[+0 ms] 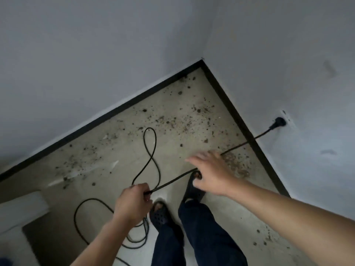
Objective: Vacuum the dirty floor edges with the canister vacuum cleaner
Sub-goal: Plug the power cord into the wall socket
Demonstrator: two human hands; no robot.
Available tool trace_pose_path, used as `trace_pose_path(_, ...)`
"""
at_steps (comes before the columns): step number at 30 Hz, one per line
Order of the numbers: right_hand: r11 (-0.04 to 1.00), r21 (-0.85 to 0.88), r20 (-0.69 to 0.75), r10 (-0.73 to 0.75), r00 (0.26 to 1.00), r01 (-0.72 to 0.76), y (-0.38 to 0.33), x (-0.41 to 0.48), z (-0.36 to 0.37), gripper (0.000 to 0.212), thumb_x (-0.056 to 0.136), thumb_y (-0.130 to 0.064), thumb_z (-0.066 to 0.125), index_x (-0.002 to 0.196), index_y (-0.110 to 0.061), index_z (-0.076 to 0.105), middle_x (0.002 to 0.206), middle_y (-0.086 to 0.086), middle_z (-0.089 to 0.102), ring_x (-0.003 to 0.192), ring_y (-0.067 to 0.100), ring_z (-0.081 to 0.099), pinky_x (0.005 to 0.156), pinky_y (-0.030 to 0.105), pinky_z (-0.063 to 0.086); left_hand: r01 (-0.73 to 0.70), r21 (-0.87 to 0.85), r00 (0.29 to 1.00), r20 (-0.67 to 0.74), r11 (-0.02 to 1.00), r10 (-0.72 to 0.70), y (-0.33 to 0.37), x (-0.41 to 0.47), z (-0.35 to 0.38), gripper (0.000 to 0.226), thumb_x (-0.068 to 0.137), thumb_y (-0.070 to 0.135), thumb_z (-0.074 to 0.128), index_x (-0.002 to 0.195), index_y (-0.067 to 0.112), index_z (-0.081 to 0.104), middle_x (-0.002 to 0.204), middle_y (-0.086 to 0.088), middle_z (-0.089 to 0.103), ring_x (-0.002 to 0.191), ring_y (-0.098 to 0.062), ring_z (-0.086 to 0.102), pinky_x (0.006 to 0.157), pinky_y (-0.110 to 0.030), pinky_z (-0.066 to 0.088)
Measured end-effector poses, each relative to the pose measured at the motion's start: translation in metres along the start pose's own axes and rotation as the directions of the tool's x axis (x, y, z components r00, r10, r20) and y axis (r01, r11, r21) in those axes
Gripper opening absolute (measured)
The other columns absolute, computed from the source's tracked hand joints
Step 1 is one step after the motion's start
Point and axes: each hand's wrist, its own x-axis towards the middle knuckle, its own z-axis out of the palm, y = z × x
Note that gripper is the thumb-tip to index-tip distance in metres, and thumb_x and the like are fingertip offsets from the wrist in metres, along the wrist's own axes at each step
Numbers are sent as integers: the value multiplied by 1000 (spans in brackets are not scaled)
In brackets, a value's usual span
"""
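Note:
A black power cord (pixel 151 150) loops over the floor and runs taut to a black plug (pixel 279 122) seated in a wall socket (pixel 287 118) on the right wall. My left hand (pixel 132 204) is closed around the cord in the lower middle. My right hand (pixel 209 171) hovers over the taut stretch with fingers spread, holding nothing. Dark dirt and crumbs (pixel 184 120) lie scattered over the grey floor toward the corner and along both black skirting boards (pixel 115 112). The vacuum cleaner itself is out of view.
Two grey walls meet in a corner (pixel 202 61) at the top middle. My feet in dark clogs (pixel 159 214) stand on the floor below the hands. A pale block (pixel 21 210) sits at the lower left. More dirt (pixel 267 237) lies at the lower right.

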Motion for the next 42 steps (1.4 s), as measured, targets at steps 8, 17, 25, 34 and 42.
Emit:
trace_pose_path(8,992,-127,104,-12,994,25,-31,-25,33,49,94,-52,54,58,-21,44,59,-2,47,61,20,50,54,32,34,313,-198,937,-92,929,-336,-126,-129,58,22,82,31,65,68,18,55,70,1,62,72,-21,60,58,-31,42)
trace_pose_path(17,759,-650,8,-54,998,47,-70,-101,109,17,92,-33,50,101,-25,62,101,5,68,100,27,61,82,36,36,484,-730,771,94,484,-630,-184,-338,185,46,71,37,83,58,14,45,47,-1,55,43,-18,53,47,-26,38)
trace_pose_path(25,615,-667,363,-225,904,420,-124,-204,242,25,90,-15,48,109,-25,61,110,3,69,109,27,59,93,37,35,491,-772,767,164,402,-621,-127,-382,274,24,76,19,78,71,17,54,63,5,61,62,-14,58,59,-27,45)
trace_pose_path(34,548,-674,498,-159,853,496,-86,-265,319,35,93,-17,47,125,-22,59,125,8,64,115,30,58,90,34,47,564,-732,639,95,381,-764,-112,-436,389,15,80,25,62,95,24,63,102,-4,69,100,-28,62,86,-36,50)
trace_pose_path(42,508,-671,542,-161,825,540,-125,-355,355,34,91,-28,52,123,-22,60,121,5,65,111,27,60,85,32,47,476,-830,542,16,291,-840,-82,-568,434,17,85,26,58,100,19,65,109,-6,62,103,-30,58,86,-39,48)
